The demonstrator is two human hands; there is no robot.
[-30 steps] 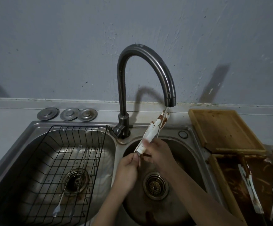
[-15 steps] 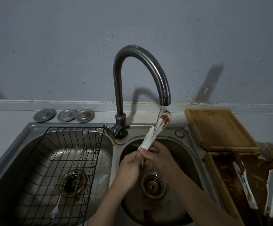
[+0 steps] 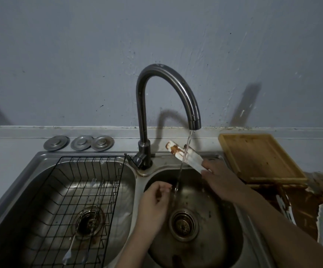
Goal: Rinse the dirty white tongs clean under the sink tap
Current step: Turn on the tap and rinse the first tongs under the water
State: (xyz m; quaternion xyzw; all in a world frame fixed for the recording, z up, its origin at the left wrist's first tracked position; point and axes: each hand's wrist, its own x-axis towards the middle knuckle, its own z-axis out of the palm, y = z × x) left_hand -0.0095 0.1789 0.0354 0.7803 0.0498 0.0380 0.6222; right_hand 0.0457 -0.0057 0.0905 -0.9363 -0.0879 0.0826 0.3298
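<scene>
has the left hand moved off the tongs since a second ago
Yes. The left hand has let go and dropped lower-left, away from the tap, while the right hand alone holds the tongs.

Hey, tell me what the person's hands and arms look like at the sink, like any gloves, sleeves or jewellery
Both arms are bare as far as the picture shows; no sleeve edge is in view. The left hand and the right hand wear no gloves. No ring, watch or bracelet can be seen on the fingers or wrists, though the light is dim. No markings are visible.

My right hand [image 3: 219, 178] reaches forward, fingers [image 3: 207, 172] pinching; my left hand [image 3: 153, 202] hangs lower, loosely curled.
</scene>
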